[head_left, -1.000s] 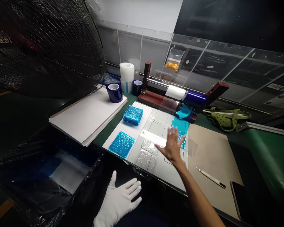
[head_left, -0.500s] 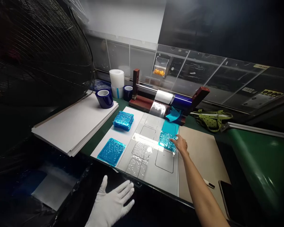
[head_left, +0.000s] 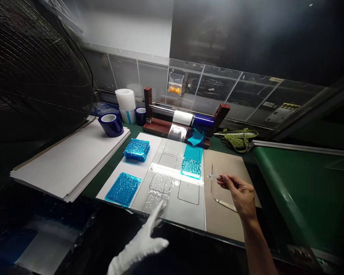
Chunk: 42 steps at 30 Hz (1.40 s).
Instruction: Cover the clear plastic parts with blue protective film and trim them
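Note:
My left hand (head_left: 141, 246), in a white glove, hangs at the table's front edge. Its thumb stands apart from the outstretched fingers, which reach the near end of a clear textured sheet (head_left: 153, 201). Over the brown board (head_left: 232, 162), my bare right hand (head_left: 240, 194) pinches a small clear piece with a thin stem (head_left: 212, 176); its exact kind is unclear. Below that hand lies a slim knife with a pale handle (head_left: 225, 204). A shiny blue sheet (head_left: 190, 168) rests on the grey mat (head_left: 172, 196), which bears drawn rounded rectangles.
A blue stack (head_left: 137, 149) and a blue piece (head_left: 123, 189) lie on white paper. Behind them a wooden stand (head_left: 160, 128) carries a clear film roll (head_left: 183, 117) and a blue roll (head_left: 203, 121). Left are tape (head_left: 111, 130), board sheets (head_left: 65, 164) and a fan (head_left: 31, 68).
My right hand has left the blue sheet and moved right over the brown board with the small clear piece. My left hand has turned and come forward to the clear sheet. The view has shifted right.

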{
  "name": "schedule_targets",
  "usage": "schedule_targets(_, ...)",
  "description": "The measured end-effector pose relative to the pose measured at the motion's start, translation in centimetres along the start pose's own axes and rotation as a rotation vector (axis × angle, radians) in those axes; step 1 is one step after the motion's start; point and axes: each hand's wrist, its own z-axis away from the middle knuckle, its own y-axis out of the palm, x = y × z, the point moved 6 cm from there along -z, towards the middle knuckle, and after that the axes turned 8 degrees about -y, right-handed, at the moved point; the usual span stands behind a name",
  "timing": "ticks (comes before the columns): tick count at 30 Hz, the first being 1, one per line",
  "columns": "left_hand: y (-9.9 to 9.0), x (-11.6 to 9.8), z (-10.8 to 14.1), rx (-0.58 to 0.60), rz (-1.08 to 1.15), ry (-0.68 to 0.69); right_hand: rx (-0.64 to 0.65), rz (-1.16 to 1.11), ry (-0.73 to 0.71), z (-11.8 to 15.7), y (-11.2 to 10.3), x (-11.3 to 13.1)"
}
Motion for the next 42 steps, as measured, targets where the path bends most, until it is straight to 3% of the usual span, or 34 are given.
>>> schedule_targets(5, 4.4, -3.5, -1.8, -0.254, -0.618, 0.095, 0.119, -0.381, 0.17, 6.7, 2.3, 3.8)
schedule_targets(9, 6.1, -4.4, -1.0, -0.319, -0.849, 0.279, 0.134, -0.609, 0.275, 10.3, 3.7, 4.2)
schedule_targets(12, 6.5, -5.0, 0.2, -0.326, -1.015, 0.469, 0.139, -0.637, 0.294, 11.2, 3.4, 3.7)
schedule_targets(14, 6.6, -5.5, 0.9, -0.34, -1.14, 0.567, 0.088, -0.527, 0.207, 11.1, 2.4, 3.6)
schedule_targets(17, 6.3, -5.9, 1.3, -0.396, -1.312, 0.577, 0.051, -0.247, 0.059, 11.0, 1.8, 4.4)
schedule_targets(21, 5.8, -6.0, 1.5, -0.427, -1.439, 0.52, 0.307, -0.132, 0.083, 12.1, 5.2, 5.7)
schedule_targets(25, 5.8, -6.3, 1.7, -0.443, -1.55, 0.45, 0.352, -0.032, 0.027, 12.3, 7.2, 6.5)
schedule_targets(28, 6.1, -6.6, 1.9, -0.491, -1.67, 0.387, 0.347, 0.224, -0.129, 12.1, 7.7, 6.9)
schedule_targets(32, 6.7, -6.4, 1.5, -0.599, -1.861, 0.239, 0.313, 0.729, -0.427, 12.6, 8.9, 8.2)
schedule_targets(35, 7.9, -6.3, 0.7, -0.592, -1.921, 0.224, 0.272, 0.957, -0.536, 13.1, 9.9, 8.8)
schedule_targets(39, 8.8, -6.7, 0.4, -0.546, -1.834, 0.294, 0.218, 0.902, -0.481, 13.0, 9.2, 8.8)
schedule_targets(42, 7.5, -7.0, 1.0, -0.517, -1.65, 0.376, 0.236, 0.55, -0.276, 12.2, 7.6, 8.1)
